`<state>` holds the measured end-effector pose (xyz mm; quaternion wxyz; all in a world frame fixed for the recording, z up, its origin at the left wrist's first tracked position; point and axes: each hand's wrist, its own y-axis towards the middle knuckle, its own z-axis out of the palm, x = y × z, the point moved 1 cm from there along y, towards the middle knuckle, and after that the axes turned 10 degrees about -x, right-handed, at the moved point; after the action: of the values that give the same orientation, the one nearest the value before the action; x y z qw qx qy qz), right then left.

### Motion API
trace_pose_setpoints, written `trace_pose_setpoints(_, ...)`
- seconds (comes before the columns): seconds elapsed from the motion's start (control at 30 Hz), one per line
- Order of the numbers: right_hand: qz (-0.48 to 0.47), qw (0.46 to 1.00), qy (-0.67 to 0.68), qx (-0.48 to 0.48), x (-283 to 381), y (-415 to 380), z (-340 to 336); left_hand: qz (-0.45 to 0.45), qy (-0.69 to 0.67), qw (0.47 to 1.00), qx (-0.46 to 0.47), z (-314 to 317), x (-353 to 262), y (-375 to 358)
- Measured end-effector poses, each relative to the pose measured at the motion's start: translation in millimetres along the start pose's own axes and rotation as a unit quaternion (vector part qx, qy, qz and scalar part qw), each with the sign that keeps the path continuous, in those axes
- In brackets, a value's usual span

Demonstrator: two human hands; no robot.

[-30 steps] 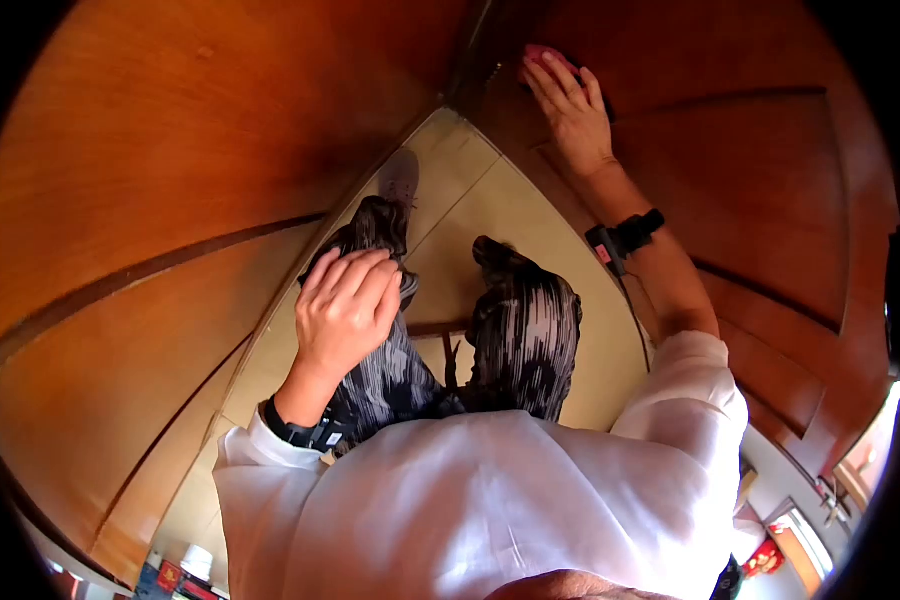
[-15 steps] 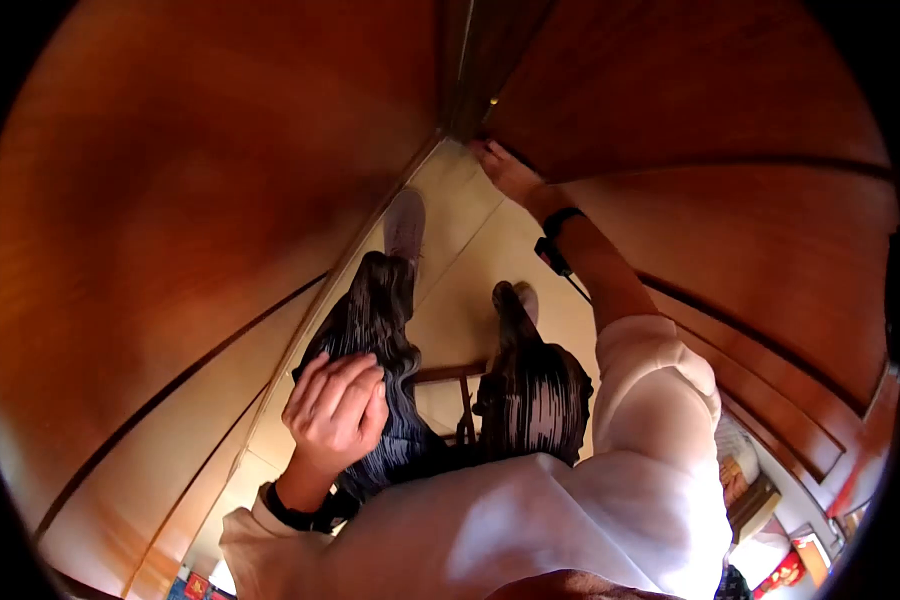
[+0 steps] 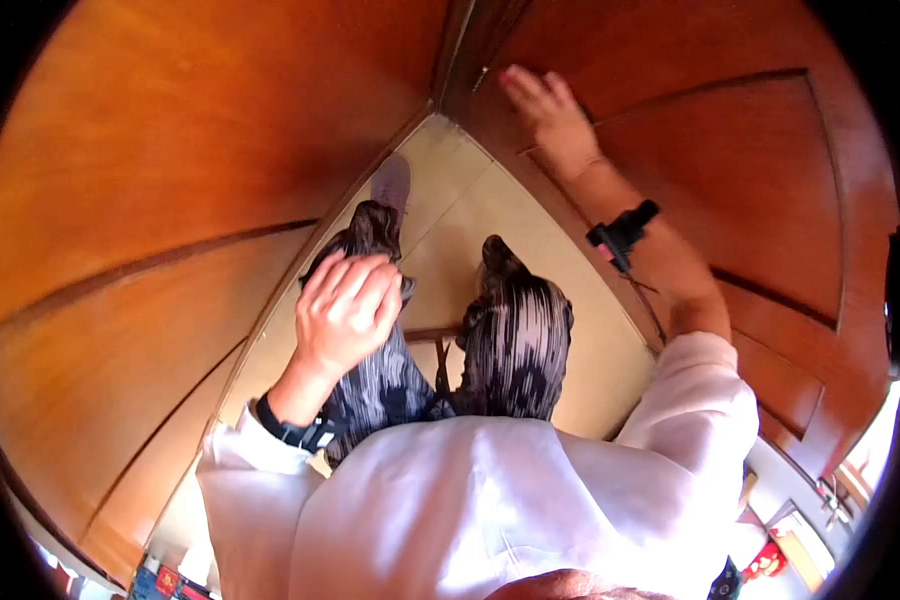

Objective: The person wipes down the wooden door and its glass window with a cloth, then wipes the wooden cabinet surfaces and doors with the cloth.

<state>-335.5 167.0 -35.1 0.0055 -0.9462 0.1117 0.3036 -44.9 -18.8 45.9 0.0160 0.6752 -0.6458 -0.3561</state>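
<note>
My right hand (image 3: 555, 120) reaches up to the right wooden door panel (image 3: 710, 150). Its fingers are stretched and slightly spread, a little blurred, close to the panel's inner edge and a small brass-coloured fitting (image 3: 483, 72). Nothing shows between them. Over my left knee, my left hand (image 3: 345, 310) hangs loosely with the back up and the fingers gently bent, slightly apart. No object shows in it. Beneath it are my dark streaked trousers (image 3: 515, 345). A black device (image 3: 622, 230) is strapped to my right wrist, and a black band (image 3: 295, 430) circles the left one.
A large wooden panel (image 3: 200, 150) rises on my left and meets the right one at a corner ahead. Pale floor tiles (image 3: 450, 200) lie between them, with my shoe (image 3: 391, 180) by the left panel. A dark wooden bar (image 3: 432, 336) crosses between my legs.
My right hand has moved from low at the corner up onto the right panel, fingers spreading. That panel has swung wider, showing more floor. My left hand stays over the knee.
</note>
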Motion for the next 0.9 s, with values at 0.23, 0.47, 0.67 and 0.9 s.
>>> trace_pose_setpoints(0.23,0.200,0.941,-0.055,-0.267,-83,-8,-102,0.010,0.026,1.000,-0.005,0,-3,-1)
trace_pose_setpoints(0.47,0.038,0.997,-0.060,0.028,26,-12,58,-0.018,0.022,0.999,0.040,-3,-3,12)
trace_pose_setpoints(0.67,-0.117,0.980,0.066,0.147,106,4,176,-0.032,0.035,0.995,0.084,-1,-1,12)
trace_pose_setpoints(0.9,-0.244,0.940,-0.035,0.238,121,-8,193,-0.035,0.022,0.995,0.087,0,6,8)
